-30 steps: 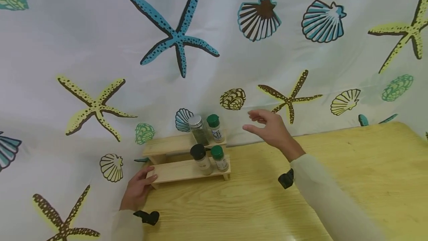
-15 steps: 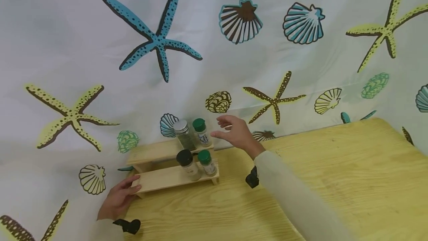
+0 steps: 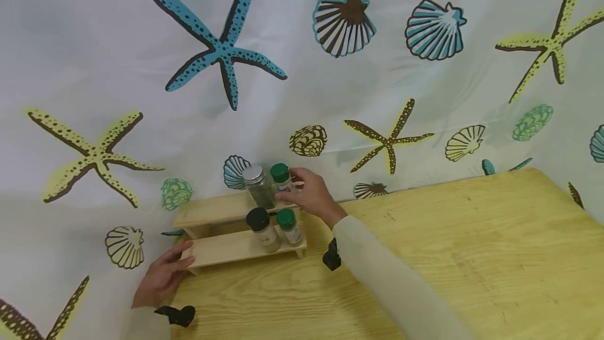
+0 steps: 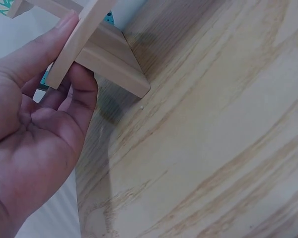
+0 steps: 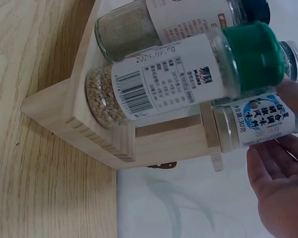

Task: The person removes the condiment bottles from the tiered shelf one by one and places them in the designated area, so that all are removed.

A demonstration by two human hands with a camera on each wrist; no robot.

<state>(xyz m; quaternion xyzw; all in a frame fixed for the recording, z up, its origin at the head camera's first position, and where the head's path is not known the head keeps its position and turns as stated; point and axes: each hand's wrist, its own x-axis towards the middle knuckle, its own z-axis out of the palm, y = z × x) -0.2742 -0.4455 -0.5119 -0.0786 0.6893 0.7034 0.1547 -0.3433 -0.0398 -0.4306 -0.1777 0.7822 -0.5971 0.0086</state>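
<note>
A two-step wooden spice rack point(image 3: 219, 250) stands at the table's back left. My left hand point(image 3: 158, 277) grips the left end of its lower step; in the left wrist view the thumb lies on top and curled fingers are under the board point(image 4: 69, 52). At the upper step's right end, my right hand point(image 3: 313, 193) has thumb and fingers around a green-capped spice jar point(image 5: 265, 121), which still stands at the board. Beside it is a silver-lidded glass jar point(image 3: 260, 190). The lower step bears a black-capped jar point(image 3: 263, 230) and another green-capped jar point(image 5: 174, 79), filled with small tan grains.
A white cloth point(image 3: 189, 135) printed with starfish and shells hangs right behind the rack. The yellowish wooden table point(image 3: 448, 245) stretches off to the right. Black wrist mounts point(image 3: 332, 256) sit on both forearms.
My right hand has moved left from above the table to the rear green-capped jar and closed around it. The left hand keeps its grip on the rack. The head view has shifted.
</note>
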